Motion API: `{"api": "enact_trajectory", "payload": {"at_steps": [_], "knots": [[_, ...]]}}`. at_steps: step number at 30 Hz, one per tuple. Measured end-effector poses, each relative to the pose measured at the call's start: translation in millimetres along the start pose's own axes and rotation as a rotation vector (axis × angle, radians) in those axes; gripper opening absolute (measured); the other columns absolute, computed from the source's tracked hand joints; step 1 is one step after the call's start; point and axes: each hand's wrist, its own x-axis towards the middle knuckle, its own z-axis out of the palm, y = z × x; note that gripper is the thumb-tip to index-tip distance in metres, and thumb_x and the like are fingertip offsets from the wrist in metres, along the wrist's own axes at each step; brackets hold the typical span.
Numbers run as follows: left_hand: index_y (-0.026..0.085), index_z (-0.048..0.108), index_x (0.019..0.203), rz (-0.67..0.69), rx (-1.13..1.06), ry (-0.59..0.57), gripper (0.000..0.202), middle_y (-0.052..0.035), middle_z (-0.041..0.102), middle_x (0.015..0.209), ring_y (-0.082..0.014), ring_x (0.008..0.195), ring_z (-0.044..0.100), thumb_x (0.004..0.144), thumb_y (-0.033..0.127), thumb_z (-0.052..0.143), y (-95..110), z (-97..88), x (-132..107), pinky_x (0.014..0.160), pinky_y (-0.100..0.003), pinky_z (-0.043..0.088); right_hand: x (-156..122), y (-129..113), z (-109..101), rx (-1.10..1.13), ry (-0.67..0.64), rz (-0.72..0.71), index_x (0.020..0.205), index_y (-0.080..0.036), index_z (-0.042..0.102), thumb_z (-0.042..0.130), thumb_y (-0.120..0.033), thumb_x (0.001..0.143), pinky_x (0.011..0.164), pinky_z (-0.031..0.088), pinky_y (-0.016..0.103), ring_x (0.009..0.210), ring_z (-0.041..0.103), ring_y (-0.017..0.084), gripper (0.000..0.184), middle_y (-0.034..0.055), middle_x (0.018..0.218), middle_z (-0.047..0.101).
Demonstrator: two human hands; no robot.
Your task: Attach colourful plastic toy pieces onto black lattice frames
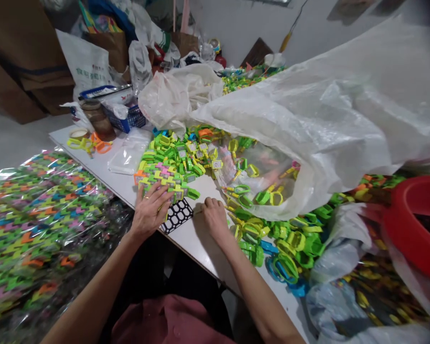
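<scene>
My left hand (pixel 149 210) lies over a packed block of small plastic toy watches (pixel 163 173), its fingers stretched out and a little apart on their near edge. A black lattice with white openings (pixel 179 216) lies beside it at the table's front edge. Just right of the lattice, my right hand (pixel 215 217) rests low over the white table (pixel 204 243) with its fingers curled in. What it holds, if anything, is hidden. Loose green and yellow toy watches (pixel 189 148) are heaped beyond both hands.
A large translucent bag (pixel 308 124) spills toy watches (pixel 286 239) on the right. A red tub (pixel 415 224) stands far right. Flat clear bags (pixel 129 153), orange-handled scissors (pixel 101 144), a brown jar (pixel 99 119) and a blue basket (pixel 131 119) are at left. Wrapped watches (pixel 39 215) fill the lower left.
</scene>
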Motion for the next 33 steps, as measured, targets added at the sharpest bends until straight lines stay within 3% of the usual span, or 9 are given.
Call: {"api": "enact_trajectory", "payload": {"at_steps": [4, 7, 10, 13, 16, 19, 24, 28, 33], "knots": [[0.022, 0.064, 0.117, -0.010, -0.029, 0.046, 0.025, -0.0074, 0.067, 0.126, -0.0254, 0.133, 0.049, 0.097, 0.020, 0.050, 1.1, 2.0, -1.0, 0.119, -0.056, 0.017, -31.9, 4.9, 20.4, 0.047, 0.137, -0.163, 0.101, -0.017, 0.068, 0.048, -0.008, 0.094, 0.099, 0.035, 0.038, 0.102, 0.055, 0.022, 0.023, 0.0113, 0.112, 0.064], [0.021, 0.064, 0.116, -0.010, -0.037, 0.072, 0.024, -0.0081, 0.067, 0.125, -0.0260, 0.133, 0.050, 0.096, 0.019, 0.050, 1.0, 6.7, -2.1, 0.119, -0.056, 0.015, -41.4, 6.1, 25.9, 0.067, 0.136, 0.020, 0.110, -0.017, 0.066, 0.048, -0.012, 0.095, 0.093, 0.038, 0.037, 0.100, 0.056, 0.022, 0.024, 0.0110, 0.109, 0.065], [0.021, 0.065, 0.116, -0.007, -0.023, 0.066, 0.024, -0.0084, 0.068, 0.124, -0.0266, 0.132, 0.050, 0.096, 0.019, 0.051, 1.5, 6.3, -1.3, 0.118, -0.055, 0.017, -32.8, -2.9, 24.6, 0.077, 0.033, 0.268, 0.101, -0.013, 0.067, 0.050, -0.015, 0.093, 0.079, 0.041, 0.033, 0.090, 0.060, 0.023, 0.018, 0.0120, 0.095, 0.066], [0.021, 0.064, 0.115, -0.010, -0.009, 0.070, 0.023, -0.0089, 0.067, 0.125, -0.0265, 0.131, 0.051, 0.096, 0.020, 0.052, 5.5, -1.6, 1.4, 0.118, -0.054, 0.016, -23.2, -6.7, 17.7, 0.149, 0.025, 0.379, 0.091, -0.012, 0.066, 0.049, -0.012, 0.090, 0.069, 0.039, 0.031, 0.081, 0.061, 0.022, 0.017, 0.0111, 0.087, 0.067], [0.021, 0.063, 0.117, -0.022, -0.020, 0.090, 0.024, -0.0094, 0.065, 0.129, -0.0252, 0.130, 0.053, 0.096, 0.020, 0.051, 10.6, -8.5, 4.5, 0.120, -0.053, 0.014, -21.9, -3.8, 7.1, 0.434, 0.179, 0.455, 0.088, -0.015, 0.065, 0.056, -0.020, 0.088, 0.063, 0.038, 0.028, 0.070, 0.059, 0.019, 0.011, 0.0057, 0.077, 0.066], [0.020, 0.061, 0.121, 0.015, -0.040, 0.021, 0.027, -0.0093, 0.065, 0.130, -0.0227, 0.128, 0.055, 0.097, 0.018, 0.048, 11.5, -6.0, 5.0, 0.120, -0.050, 0.017, -19.9, -17.1, 4.1, 0.943, 0.329, 0.363, 0.088, -0.018, 0.064, 0.068, -0.038, 0.079, 0.058, 0.040, 0.025, 0.061, 0.055, 0.015, 0.022, -0.0008, 0.069, 0.063], [0.020, 0.060, 0.122, 0.007, -0.078, 0.006, 0.031, -0.0105, 0.062, 0.134, -0.0221, 0.131, 0.051, 0.096, 0.016, 0.044, 6.5, 4.7, 1.3, 0.120, -0.049, 0.022, -1.6, -69.3, 36.1, 1.443, 0.179, 0.102, 0.083, -0.019, 0.065, 0.065, -0.036, 0.075, 0.067, 0.050, 0.027, 0.071, 0.062, 0.017, 0.019, 0.0019, 0.079, 0.069], [0.020, 0.061, 0.121, 0.020, -0.098, 0.010, 0.032, -0.0099, 0.064, 0.131, -0.0217, 0.130, 0.053, 0.096, 0.015, 0.043, 6.9, 4.2, 0.7, 0.120, -0.049, 0.023, 10.4, -78.3, 55.7, 1.396, 0.173, 0.072, 0.091, -0.018, 0.067, 0.061, -0.032, 0.079, 0.078, 0.053, 0.031, 0.082, 0.066, 0.020, 0.020, 0.0061, 0.091, 0.072], [0.021, 0.058, 0.130, 0.078, -0.032, -0.029, 0.038, -0.0129, 0.059, 0.137, -0.0282, 0.133, 0.049, 0.093, 0.023, 0.050, 9.3, -0.1, 0.0, 0.118, -0.054, 0.025, 24.2, -75.2, 55.5, 0.841, 0.146, -0.112, 0.113, -0.017, 0.066, 0.053, -0.015, 0.080, 0.087, 0.051, 0.032, 0.099, 0.065, 0.022, 0.035, 0.0111, 0.111, 0.070]]}}
